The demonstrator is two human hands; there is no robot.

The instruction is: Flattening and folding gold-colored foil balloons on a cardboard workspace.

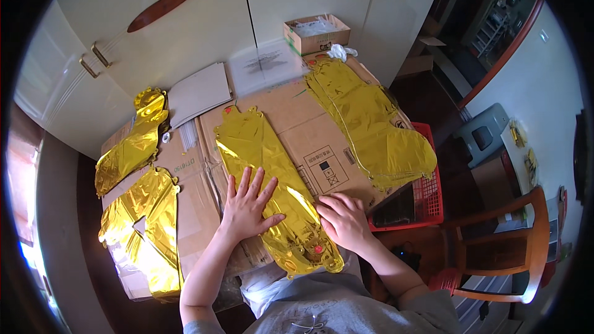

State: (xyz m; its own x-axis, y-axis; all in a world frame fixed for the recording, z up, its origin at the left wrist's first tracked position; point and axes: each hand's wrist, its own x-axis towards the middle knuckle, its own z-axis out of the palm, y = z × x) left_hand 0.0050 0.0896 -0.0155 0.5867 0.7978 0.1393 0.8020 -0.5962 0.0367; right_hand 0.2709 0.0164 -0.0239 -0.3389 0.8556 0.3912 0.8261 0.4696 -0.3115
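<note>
A flat, uninflated gold foil balloon (247,139) lies lengthwise in front of me on a cardboard sheet (288,114), its near end close to my body. My left hand (247,204) rests flat on its middle, fingers spread. At the balloon's right edge is my right hand (346,219), its fingers bent and close together against the foil; the fingertips are partly hidden. To the right lies another gold foil balloon (371,124), wide and flat. Two more crumpled gold foil pieces sit on the left, one farther off (133,151) and one nearer (158,201).
Grey-white card sheets (201,93) and a clear plastic sheet (266,68) lie at the back. Behind them stands an open cardboard box (317,40) beside crumpled white material (339,52). A red plastic basket (427,192) and wooden chair (532,241) are at right.
</note>
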